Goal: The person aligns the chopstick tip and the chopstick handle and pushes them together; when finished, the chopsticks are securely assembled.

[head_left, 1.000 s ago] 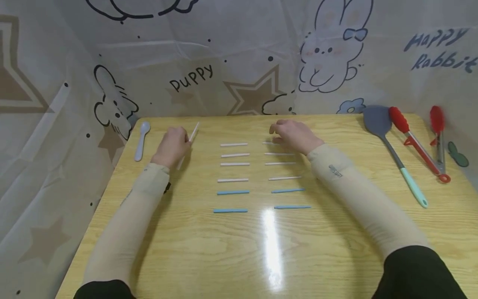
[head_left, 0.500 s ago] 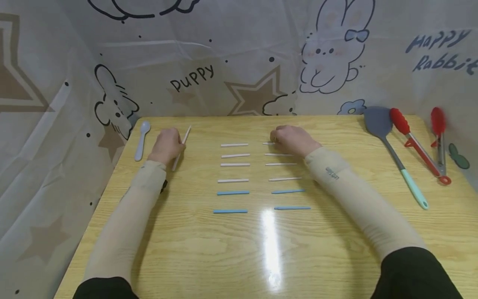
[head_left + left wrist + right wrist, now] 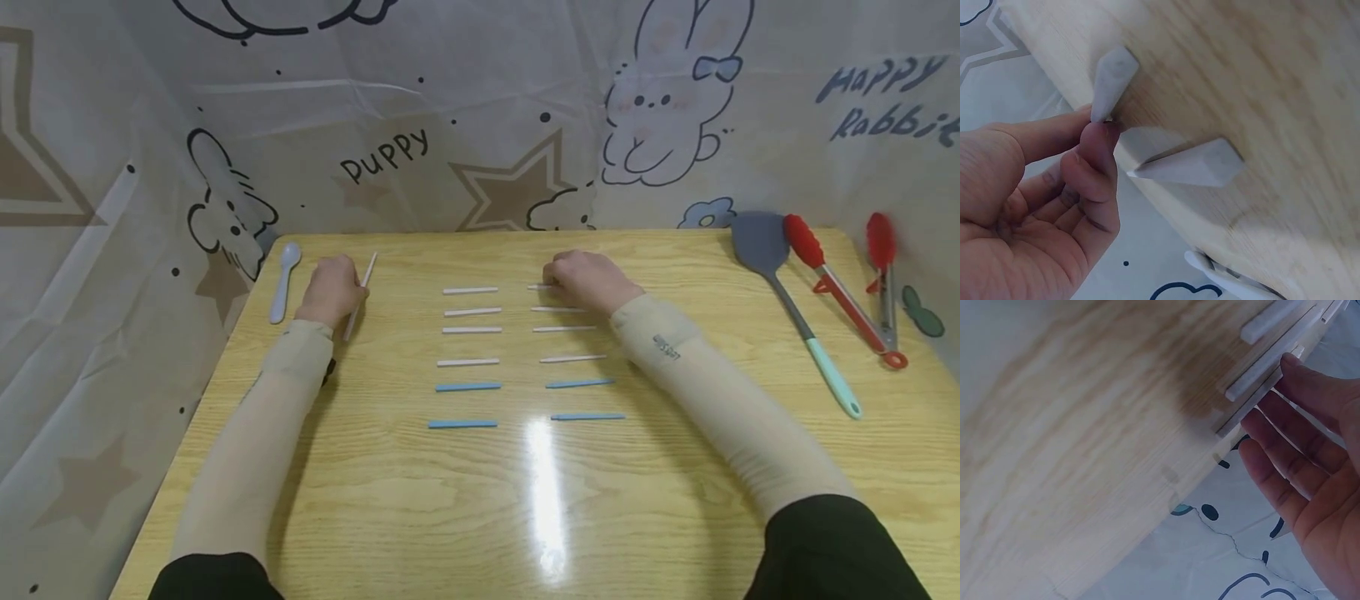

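Observation:
In the head view my left hand [image 3: 330, 287] pinches a slanted white stick [image 3: 371, 267] near the far left of the wooden table. The left wrist view shows the thumb and a fingertip on it, and a second white stick [image 3: 1200, 165] lying close by. My right hand [image 3: 592, 279] is over the farthest white stick of the right column [image 3: 536, 287], which it pinches and partly covers. In the right wrist view the thumb is against the stick and three fingers stretch beside it. Between the hands lie two columns of white sticks [image 3: 472, 312] with blue sticks [image 3: 468, 387] nearer me.
A pale spoon [image 3: 282, 283] lies left of my left hand. At the right are a grey spatula [image 3: 759, 242] with a mint handle and red-tipped tongs [image 3: 851, 304]. A printed cloth [image 3: 315, 108] hangs behind the table's far edge.
My left hand has moved left with the white stick. The right hand has lowered slightly and its fingers have closed in on the far stick. The columns of sticks stay put.

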Demonstrator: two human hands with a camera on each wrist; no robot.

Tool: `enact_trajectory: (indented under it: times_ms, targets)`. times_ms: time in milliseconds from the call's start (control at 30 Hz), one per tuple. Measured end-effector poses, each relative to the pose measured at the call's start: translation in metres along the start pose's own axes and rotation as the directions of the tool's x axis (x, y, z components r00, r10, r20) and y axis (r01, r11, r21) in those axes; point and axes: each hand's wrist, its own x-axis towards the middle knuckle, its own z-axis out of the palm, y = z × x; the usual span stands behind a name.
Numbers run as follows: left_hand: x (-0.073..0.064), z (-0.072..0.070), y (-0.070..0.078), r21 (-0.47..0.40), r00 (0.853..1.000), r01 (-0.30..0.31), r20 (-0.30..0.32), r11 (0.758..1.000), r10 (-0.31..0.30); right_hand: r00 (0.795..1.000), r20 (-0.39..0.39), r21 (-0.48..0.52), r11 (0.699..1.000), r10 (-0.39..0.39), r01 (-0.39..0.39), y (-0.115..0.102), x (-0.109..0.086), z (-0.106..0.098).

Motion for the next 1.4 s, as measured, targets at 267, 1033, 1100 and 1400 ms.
enact_trajectory:
  times_ms: [267,1033,1100,1400]
  targets:
    - [-0.0026,-0.0002,-0.0015,0.033,1.0,0.017,-0.01,0.999,-0.017,1.0,0.001,-0.009,1.0,0.017,-0.017,-0.0003,-0.0003,-0.001]
    - [-0.0059,-0.0028,-0.0004,0.052,0.998,0.05,-0.051,0.997,-0.047,0.998,-0.06,-0.012,1.0,0.009,-0.01,0.0032,-0.0014,0.0008]
    - [-0.0062,-0.0028,-0.0005,0.048,0.998,0.049,-0.046,0.998,-0.046,0.997,-0.073,-0.019,1.0,0.013,-0.014,0.0032,-0.0016,0.0011]
    - [-0.0084,-0.0025,-0.0009,0.026,0.999,0.037,-0.04,0.999,-0.036,0.997,-0.071,-0.038,0.999,0.035,-0.038,0.0026,-0.003,0.0008]
